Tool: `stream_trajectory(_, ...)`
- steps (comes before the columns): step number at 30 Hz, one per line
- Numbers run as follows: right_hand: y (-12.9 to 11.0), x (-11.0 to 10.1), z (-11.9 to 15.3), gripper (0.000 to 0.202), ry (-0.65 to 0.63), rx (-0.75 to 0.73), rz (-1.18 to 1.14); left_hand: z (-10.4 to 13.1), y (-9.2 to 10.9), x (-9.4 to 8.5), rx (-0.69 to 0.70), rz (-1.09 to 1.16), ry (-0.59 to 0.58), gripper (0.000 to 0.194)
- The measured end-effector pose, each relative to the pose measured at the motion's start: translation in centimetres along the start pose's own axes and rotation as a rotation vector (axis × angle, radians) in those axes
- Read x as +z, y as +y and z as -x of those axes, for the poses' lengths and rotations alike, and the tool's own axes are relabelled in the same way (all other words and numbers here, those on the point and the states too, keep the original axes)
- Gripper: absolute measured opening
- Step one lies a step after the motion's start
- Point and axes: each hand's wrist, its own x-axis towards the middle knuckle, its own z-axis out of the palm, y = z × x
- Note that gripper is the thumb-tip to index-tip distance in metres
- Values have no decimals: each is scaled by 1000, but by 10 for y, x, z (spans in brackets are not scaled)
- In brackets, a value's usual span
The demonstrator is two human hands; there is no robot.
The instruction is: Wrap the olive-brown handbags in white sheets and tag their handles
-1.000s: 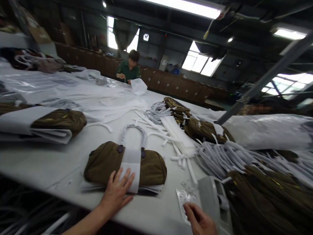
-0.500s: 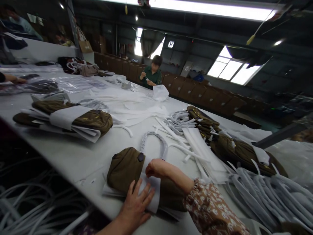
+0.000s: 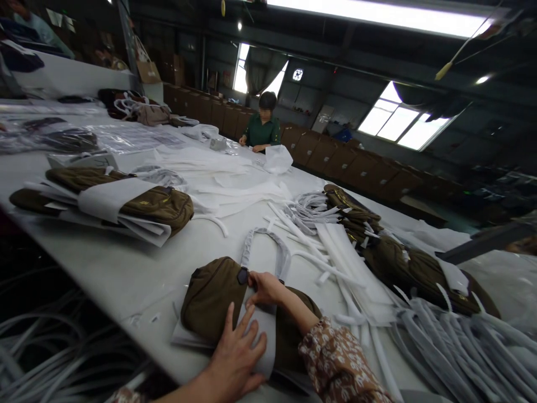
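An olive-brown handbag (image 3: 210, 302) lies on the table in front of me, its handle (image 3: 268, 235) wrapped in grey-white padding and standing up at the far side. Around its middle runs a white paper band (image 3: 266, 330). Fingers spread, my left hand (image 3: 237, 352) rests flat on the band and the bag's near side. My right hand (image 3: 266, 288) is curled over the band's upper part beside the dark handle tab (image 3: 242, 276); the band seems pinched there, partly hidden by the fingers. White sheets (image 3: 188, 336) stick out beneath the bag.
Several banded olive bags (image 3: 155, 204) are stacked at left; more bags (image 3: 403, 268) lie at right. Padded strips (image 3: 453, 341) and white foam sheets (image 3: 356, 268) cover the right side. White tubing (image 3: 50, 341) hangs below the table's left edge. A person in green (image 3: 262, 131) works across the table.
My right hand has shifted slightly toward the handle tab, its thumb and index finger parting more. My left hand stays on the band, fingers more raised. The person across has lowered their hands.
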Motion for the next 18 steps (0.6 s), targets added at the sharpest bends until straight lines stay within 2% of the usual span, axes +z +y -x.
stream_trajectory(3, -3, -3, 14, 35, 112, 31, -108, -12, -3, -13, 24, 25, -65, 56)
stream_trajectory(6, -5, -13, 62, 30, 264, 70, -182, -12, -1, -7, -21, 13, -73, 54)
stream_trajectory(8, 3, -17, 119, 32, 435, 136, -246, -7, 1, 1, -31, -20, -52, 56)
stream_trajectory(9, 11, -17, 155, 34, 583, 211, -310, -3, 3, 4, -26, -37, -39, 55)
stream_trajectory(11, 31, -8, 235, 39, 901, 475, -409, 4, 5, 9, -14, -63, -2, 51)
stream_trajectory(13, 51, 11, 317, 51, 1115, 785, -486, 10, 6, 12, 8, -77, 52, 45)
stream_trajectory(14, 59, 24, 354, 56, 1172, 924, -501, 12, 5, 14, 20, -84, 80, 42)
stream_trajectory(16, 70, 52, 416, 62, 1205, 1153, -499, 14, 1, 20, 50, -95, 121, 38)
stream_trajectory(18, 75, 77, 453, 61, 1161, 1287, -506, 15, -3, 27, 73, -102, 140, 38)
